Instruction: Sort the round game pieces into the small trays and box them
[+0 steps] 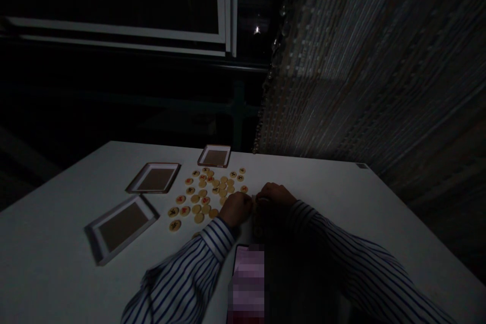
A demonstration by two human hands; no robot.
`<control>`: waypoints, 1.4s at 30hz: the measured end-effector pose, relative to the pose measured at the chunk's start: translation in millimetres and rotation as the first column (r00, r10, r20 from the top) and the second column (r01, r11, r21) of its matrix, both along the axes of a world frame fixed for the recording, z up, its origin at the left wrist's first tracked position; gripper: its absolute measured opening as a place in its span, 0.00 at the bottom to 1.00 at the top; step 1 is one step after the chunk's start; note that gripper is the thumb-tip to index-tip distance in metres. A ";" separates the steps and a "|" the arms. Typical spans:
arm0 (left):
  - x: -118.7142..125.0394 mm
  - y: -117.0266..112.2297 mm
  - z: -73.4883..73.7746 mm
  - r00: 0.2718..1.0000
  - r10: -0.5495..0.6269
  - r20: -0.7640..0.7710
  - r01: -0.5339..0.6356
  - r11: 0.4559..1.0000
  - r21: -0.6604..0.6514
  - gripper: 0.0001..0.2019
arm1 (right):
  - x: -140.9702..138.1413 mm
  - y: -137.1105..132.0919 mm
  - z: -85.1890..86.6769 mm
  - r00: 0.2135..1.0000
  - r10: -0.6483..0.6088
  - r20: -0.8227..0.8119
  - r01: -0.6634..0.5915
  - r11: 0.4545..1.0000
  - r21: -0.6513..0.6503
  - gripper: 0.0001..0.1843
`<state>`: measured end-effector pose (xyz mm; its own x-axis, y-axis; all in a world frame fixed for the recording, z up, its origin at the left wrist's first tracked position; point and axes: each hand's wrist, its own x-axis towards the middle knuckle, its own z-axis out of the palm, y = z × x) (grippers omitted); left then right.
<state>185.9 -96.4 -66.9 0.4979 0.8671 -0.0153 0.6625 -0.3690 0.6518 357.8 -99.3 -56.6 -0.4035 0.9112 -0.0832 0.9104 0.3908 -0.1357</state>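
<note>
Darkness fills the room beyond a white table (pixel 341 197), a beaded curtain (pixel 360 61) hanging at right. Three shallow trays (pixel 121 225) flank scattered xiangqi discs (pixel 207 192). Left hand (pixel 236 208) and right hand (pixel 275 194) curl together beside them; grasp unclear.

Round, pale yellow game discs (pixel 207 192) lie scattered flat on the white table (pixel 341 202), spread in a loose cluster just left of the hands. Several show red or black marks on top (the characters are too small to read), others are blank. The nearest discs lie right beside the left hand (pixel 236 208); the right hand (pixel 275 194) rests close by.
</note>
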 end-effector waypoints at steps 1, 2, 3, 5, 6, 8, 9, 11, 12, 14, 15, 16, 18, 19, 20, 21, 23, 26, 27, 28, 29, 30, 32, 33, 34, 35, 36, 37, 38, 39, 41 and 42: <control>-0.1 -0.2 0.5 1.000 0.000 -0.001 0.000 1.000 0.000 0.14 | -0.5 -0.3 0.9 1.000 0.001 0.001 -0.001 1.000 -0.002 0.15; -0.3 -0.3 1.0 1.000 -0.001 -0.002 0.001 1.000 0.001 0.14 | -1.1 -0.7 1.9 1.000 0.001 0.003 -0.001 1.000 -0.005 0.15; -0.5 -0.3 1.4 1.000 0.000 -0.003 0.000 1.000 0.001 0.14 | -1.7 -1.0 3.0 1.000 -0.001 0.007 0.001 1.000 -0.009 0.15; -0.7 -0.1 2.1 1.000 0.003 -0.004 -0.003 1.000 0.000 0.13 | -2.7 -1.4 4.8 1.000 -0.005 0.017 0.006 1.000 -0.024 0.15; -0.8 0.0 2.4 1.000 0.005 -0.004 -0.005 1.000 0.001 0.13 | -3.0 -1.4 5.3 1.000 -0.008 0.020 0.009 1.000 -0.029 0.15; -0.5 -0.1 2.9 1.000 0.008 -0.001 -0.008 1.000 0.000 0.12 | -3.2 -1.2 5.4 1.000 -0.008 0.020 0.008 1.000 -0.030 0.15; -0.3 -0.5 3.2 1.000 0.008 0.001 -0.008 1.000 -0.001 0.12 | -3.0 -1.1 5.2 1.000 -0.005 0.020 0.006 1.000 -0.027 0.15; -0.6 -1.9 4.2 1.000 0.007 0.005 -0.007 1.000 0.002 0.12 | -2.1 -1.0 4.9 1.000 -0.002 0.015 0.002 1.000 -0.012 0.15; -1.5 -2.8 4.9 1.000 0.009 0.006 -0.009 1.000 0.003 0.12 | -1.5 -1.1 4.9 1.000 -0.004 0.008 0.004 1.000 -0.003 0.15; -5.7 -4.4 6.6 1.000 0.019 0.004 -0.019 1.000 0.008 0.12 | 0.1 -1.6 5.8 1.000 -0.015 -0.017 0.016 1.000 0.012 0.16; -9.3 -4.9 7.7 0.999 0.032 0.008 -0.032 0.999 0.007 0.12 | 0.9 -2.0 6.6 0.999 -0.027 -0.033 0.028 0.999 0.023 0.17; -14.0 -5.0 9.0 0.999 0.048 0.019 -0.048 0.999 0.003 0.13 | 1.5 -2.2 7.6 0.998 -0.042 -0.051 0.044 0.998 0.039 0.17; -25.6 -3.8 12.4 0.995 0.083 0.053 -0.082 0.997 -0.008 0.13 | 1.9 -1.9 10.1 0.995 -0.063 -0.078 0.069 0.995 0.075 0.16; -32.1 -2.5 14.5 0.993 0.097 0.069 -0.097 0.995 -0.010 0.14 | 1.4 -1.0 11.5 0.994 -0.066 -0.085 0.074 0.993 0.092 0.15; -38.5 -0.7 16.8 0.991 0.113 0.074 -0.112 0.994 -0.006 0.14 | 0.3 0.7 12.9 0.994 -0.067 -0.088 0.076 0.992 0.104 0.15; -44.4 1.4 19.3 0.987 0.140 0.072 -0.141 0.990 0.004 0.14 | -1.6 3.4 14.2 0.994 -0.068 -0.088 0.077 0.991 0.109 0.15; -53.6 6.5 24.2 0.982 0.178 0.056 -0.180 0.982 0.046 0.14 | -7.3 11.7 16.5 0.994 -0.076 -0.085 0.084 0.991 0.105 0.16; -59.7 15.6 28.5 0.982 0.184 0.029 -0.187 0.970 0.158 0.15 | -19.7 29.2 18.4 0.991 -0.113 -0.073 0.120 0.988 0.096 0.17; -60.0 18.9 28.7 0.984 0.176 0.029 -0.178 0.966 0.187 0.15 | -24.3 35.4 18.7 0.991 -0.125 -0.056 0.129 0.987 0.090 0.17; -59.7 22.2 28.3 0.985 0.171 0.035 -0.174 0.964 0.200 0.15 | -28.7 41.4 18.8 0.991 -0.132 -0.028 0.134 0.988 0.081 0.18; -59.1 25.4 27.5 0.985 0.168 0.044 -0.173 0.965 0.195 0.15 | -32.9 46.9 18.7 0.991 -0.137 0.002 0.137 0.988 0.075 0.18; -58.3 28.5 26.3 0.984 0.168 0.052 -0.175 0.968 0.182 0.15 | -36.8 51.9 18.5 0.990 -0.139 0.030 0.137 0.988 0.069 0.18; -56.6 33.6 23.9 0.981 0.185 0.049 -0.191 0.968 0.164 0.15 | -43.5 59.8 17.4 0.988 -0.138 0.070 0.133 0.989 0.065 0.18; -55.8 35.5 22.9 0.980 0.194 0.038 -0.198 0.966 0.166 0.15 | -46.3 62.9 16.5 0.987 -0.137 0.080 0.132 0.989 0.065 0.18; -55.1 37.1 22.1 0.980 0.197 0.026 -0.199 0.965 0.173 0.15 | -48.8 65.4 15.6 0.987 -0.137 0.089 0.131 0.989 0.064 0.18; -54.4 38.3 21.5 0.980 0.197 0.017 -0.196 0.963 0.183 0.15 | -51.0 67.4 14.5 0.986 -0.137 0.096 0.132 0.989 0.063 0.18; -53.7 39.2 21.0 0.981 0.195 0.010 -0.193 0.961 0.196 0.15 | -53.1 69.0 13.5 0.985 -0.139 0.104 0.133 0.989 0.063 0.19; -52.9 39.9 20.6 0.982 0.189 0.005 -0.186 0.961 0.204 0.15 | -54.9 70.2 12.6 0.984 -0.140 0.111 0.134 0.989 0.063 0.19; -51.9 40.5 20.3 0.983 0.183 0.003 -0.179 0.962 0.208 0.14 | -56.7 71.1 11.8 0.983 -0.142 0.118 0.135 0.989 0.063 0.19; -50.9 40.9 19.9 0.984 0.178 0.004 -0.175 0.962 0.209 0.14 | -58.2 71.8 11.2 0.982 -0.144 0.124 0.137 0.989 0.063 0.20; -48.7 41.4 19.2 0.985 0.172 0.009 -0.170 0.964 0.204 0.14 | -61.0 72.4 10.7 0.980 -0.147 0.131 0.140 0.988 0.063 0.20; -47.6 41.5 18.9 0.985 0.173 0.014 -0.173 0.965 0.199 0.14 | -62.1 72.5 10.8 0.980 -0.149 0.131 0.141 0.988 0.063 0.19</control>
<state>138.2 -54.8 -48.0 0.3403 0.9258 0.1643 0.7300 -0.3703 0.5744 295.7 -26.8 -45.8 -0.2551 0.9638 -0.0777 0.9665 0.2566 0.0102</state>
